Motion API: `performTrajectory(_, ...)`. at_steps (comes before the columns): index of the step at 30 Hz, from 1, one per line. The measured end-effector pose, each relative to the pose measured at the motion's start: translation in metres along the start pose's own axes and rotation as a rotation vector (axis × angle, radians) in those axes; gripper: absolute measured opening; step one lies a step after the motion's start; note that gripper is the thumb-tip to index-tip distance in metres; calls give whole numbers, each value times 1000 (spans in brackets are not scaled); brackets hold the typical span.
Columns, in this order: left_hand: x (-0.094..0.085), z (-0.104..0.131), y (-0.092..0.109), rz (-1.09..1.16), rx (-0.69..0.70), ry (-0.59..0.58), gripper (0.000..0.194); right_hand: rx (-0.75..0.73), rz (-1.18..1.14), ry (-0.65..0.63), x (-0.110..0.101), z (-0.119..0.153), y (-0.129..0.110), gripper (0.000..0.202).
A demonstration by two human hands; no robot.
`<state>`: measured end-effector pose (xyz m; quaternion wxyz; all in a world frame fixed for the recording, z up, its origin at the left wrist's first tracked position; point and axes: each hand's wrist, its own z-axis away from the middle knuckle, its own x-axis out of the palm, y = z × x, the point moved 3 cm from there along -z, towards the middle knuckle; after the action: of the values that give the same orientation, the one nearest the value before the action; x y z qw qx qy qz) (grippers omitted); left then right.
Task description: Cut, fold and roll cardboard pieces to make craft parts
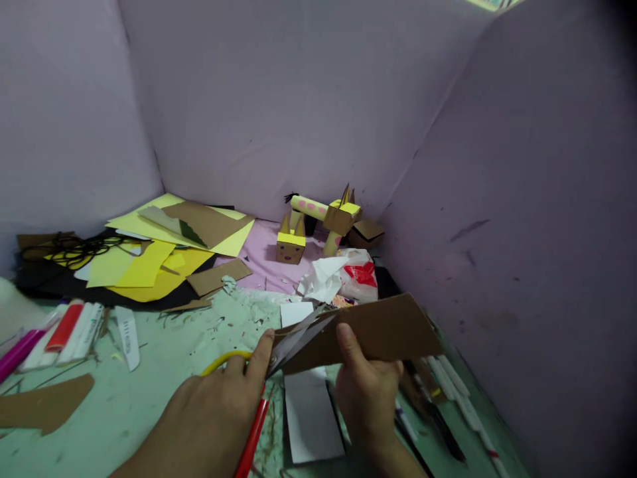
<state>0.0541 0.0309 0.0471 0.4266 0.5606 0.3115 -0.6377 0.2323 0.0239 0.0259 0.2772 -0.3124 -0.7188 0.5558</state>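
Note:
My left hand is closed around the yellow handle of a pair of scissors. The blades lie along a piece of brown cardboard, near its upper left edge. My right hand grips that cardboard from below, thumb on top, and holds it tilted above the table. Beneath it lies a white rectangular card. A red marker sits beside my left wrist, partly hidden by it.
Yellow and brown sheets are piled at the back left. Markers and a white blade-shaped piece lie at left. Cardboard animal figures and a plastic bag stand at the back. A knife and pens are at right.

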Motion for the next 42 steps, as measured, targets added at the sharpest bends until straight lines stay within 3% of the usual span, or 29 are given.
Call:
performTrajectory(3,3,-3,-1,-61,-14,-55,81,39,-70,-143,4,-5,1,33)
performTrajectory(12,4,-7,3,-58,21,-78,83,134,-220,-288,9,-2,10,35)
performTrajectory(28,11,-6,-3,-126,47,120,79,133,-277,-271,10,-3,13,48)
performTrajectory(34,3,-5,2,-169,5,80,71,143,-252,-267,10,-1,15,44)
performTrajectory(42,2,-7,3,-129,11,88,78,158,-185,-292,8,1,11,31)
